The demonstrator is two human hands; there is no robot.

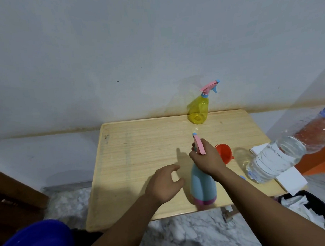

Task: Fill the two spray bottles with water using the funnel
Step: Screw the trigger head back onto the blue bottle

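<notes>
The right hand (pixel 207 156) is wrapped around the neck of the blue spray bottle (pixel 202 186), just under its pink trigger head (pixel 199 143); the fingers cover the collar, so whether the head sits screwed on or loose cannot be told. The left hand (pixel 164 183) hovers just beside the bottle's body with fingers loosely curled, holding nothing and not touching it. The bottle stands upright near the front edge of the wooden table (pixel 137 160), its pink base band blurred.

Behind the right hand an orange funnel (pixel 224 153) lies on the table, half hidden by the wrist. To the right a large clear water bottle (pixel 277 159) leans out of frame, its top cut off by the edge, with white paper (pixel 290 179) underneath. The yellow spray bottle (pixel 199 110) stands at the far edge by the wall, trigger head on. A blue basin (pixel 35 239) is cropped at the bottom left corner
</notes>
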